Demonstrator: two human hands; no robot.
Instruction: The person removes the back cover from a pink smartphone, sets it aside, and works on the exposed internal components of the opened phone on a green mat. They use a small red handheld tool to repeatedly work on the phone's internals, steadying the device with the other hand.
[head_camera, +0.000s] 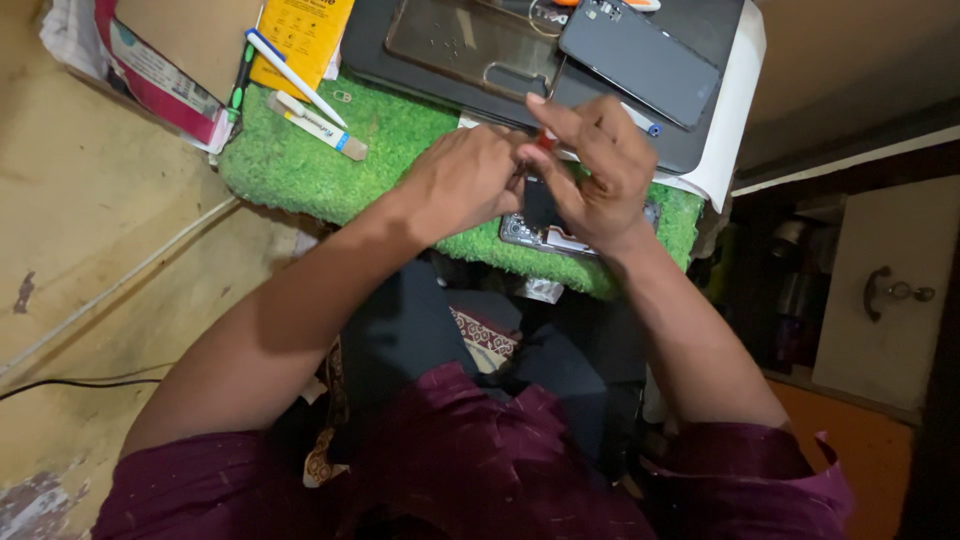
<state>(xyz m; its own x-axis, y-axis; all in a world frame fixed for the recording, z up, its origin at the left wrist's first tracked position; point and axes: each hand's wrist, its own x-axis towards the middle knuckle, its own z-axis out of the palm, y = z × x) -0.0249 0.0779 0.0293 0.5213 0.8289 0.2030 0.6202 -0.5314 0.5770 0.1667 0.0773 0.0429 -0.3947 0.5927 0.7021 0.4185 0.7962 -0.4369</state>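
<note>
left hand (462, 180) pinched on black part (541, 203) | right hand (597, 172) grips red tool (545, 141) just above | opened phone (560, 238) beneath both, long axis sideways on green mat (330, 160)

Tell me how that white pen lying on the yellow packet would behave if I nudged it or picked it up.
The white pen looks thin and round, so a nudge would probably roll it off the yellow packet onto the green turf mat. It seems stiff and light, easy to pinch. Its smooth barrel may be a bit slippery.
</note>
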